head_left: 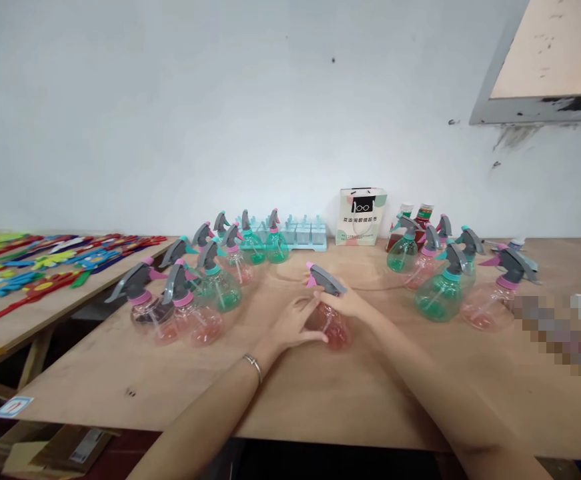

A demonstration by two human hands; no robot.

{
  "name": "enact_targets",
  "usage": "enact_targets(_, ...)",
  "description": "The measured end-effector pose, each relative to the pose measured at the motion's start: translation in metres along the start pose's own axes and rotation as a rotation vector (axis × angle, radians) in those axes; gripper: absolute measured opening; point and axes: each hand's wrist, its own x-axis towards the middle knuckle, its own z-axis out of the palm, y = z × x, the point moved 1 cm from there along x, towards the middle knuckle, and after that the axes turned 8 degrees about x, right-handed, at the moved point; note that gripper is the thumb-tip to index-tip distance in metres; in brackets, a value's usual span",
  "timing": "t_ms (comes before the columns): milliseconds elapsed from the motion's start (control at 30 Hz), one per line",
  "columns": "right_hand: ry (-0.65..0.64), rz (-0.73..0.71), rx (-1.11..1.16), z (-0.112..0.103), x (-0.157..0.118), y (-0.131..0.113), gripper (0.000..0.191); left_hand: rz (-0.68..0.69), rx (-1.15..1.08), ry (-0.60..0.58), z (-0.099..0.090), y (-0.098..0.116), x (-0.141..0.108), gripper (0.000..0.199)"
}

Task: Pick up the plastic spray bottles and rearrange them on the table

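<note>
A clear pink spray bottle (337, 330) with a grey and pink spray head stands at the middle of the wooden table. My left hand (294, 323) is at its left side, the fingers up at the neck and the thumb against the body. From the right, my right hand (343, 301) closes round the neck just below the spray head, its fingers partly hidden behind the bottle. To the left stand several pink and green spray bottles, among them a green one (221, 290). Another group is on the right, with a green bottle (439, 295) in front.
At the back are a light blue popsicle mould (310, 236), a paper bag (355, 227) and red-filled bottles (424, 213) against the wall. Colourful hand-shaped pieces (55, 260) cover a table on the left. A blurred patch (565, 333) lies at the right.
</note>
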Motion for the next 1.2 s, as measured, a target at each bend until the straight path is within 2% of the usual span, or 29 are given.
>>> enact_targets(67,0.029,0.024,0.025,-0.003,0.001,-0.009,0.016,0.037,0.080,0.047,-0.015,-0.024,0.004,0.067)
enact_targets(133,0.113,0.051,0.064,-0.008,0.002,-0.016,0.013,-0.067,0.114,0.272,-0.034,-0.049,0.019,0.045)
enact_targets(200,0.180,0.100,0.111,-0.013,0.004,-0.019,0.016,-0.246,0.131,0.580,-0.053,-0.069,0.044,0.039)
enact_targets(233,0.199,0.122,0.134,-0.016,0.006,-0.020,0.019,-0.319,0.147,0.671,-0.061,-0.078,0.059,0.039)
enact_targets(267,0.211,0.133,0.156,-0.019,0.007,-0.020,0.022,-0.378,0.174,0.707,-0.069,-0.085,0.076,0.042)
enact_targets(333,0.215,0.114,0.206,-0.023,0.010,-0.019,0.026,-0.441,0.250,0.673,-0.083,-0.095,0.108,0.056)
enact_targets(400,0.195,0.073,0.258,-0.025,0.011,-0.019,0.026,-0.472,0.325,0.525,-0.093,-0.104,0.135,0.062)
enact_targets(500,0.154,0.071,0.304,-0.025,0.011,-0.023,0.024,-0.531,0.376,0.340,-0.103,-0.115,0.161,0.053)
enact_targets(600,0.132,0.088,0.333,-0.022,0.012,-0.026,0.021,-0.543,0.380,0.310,-0.107,-0.119,0.169,0.043)
enact_targets(700,0.208,0.130,0.421,-0.020,0.013,-0.025,0.016,-0.495,0.407,0.336,-0.102,-0.110,0.161,0.040)
enact_targets(767,0.324,0.146,0.467,-0.019,0.013,-0.023,0.014,-0.453,0.424,0.352,-0.096,-0.096,0.146,0.038)
enact_targets(833,0.378,0.116,0.472,-0.019,0.012,-0.023,0.013,-0.397,0.446,0.357,-0.090,-0.078,0.125,0.033)
enact_targets(1033,0.223,0.015,0.410,-0.017,0.009,-0.033,0.023,-0.125,0.660,0.450,-0.076,-0.024,0.052,0.028)
enact_targets(1100,0.246,0.004,0.435,-0.017,0.008,-0.035,0.021,-0.044,0.724,0.495,-0.072,-0.014,0.034,0.026)
enact_targets(1200,0.346,0.065,0.479,-0.017,0.006,-0.037,0.013,0.062,0.772,0.567,-0.063,-0.008,0.017,0.033)
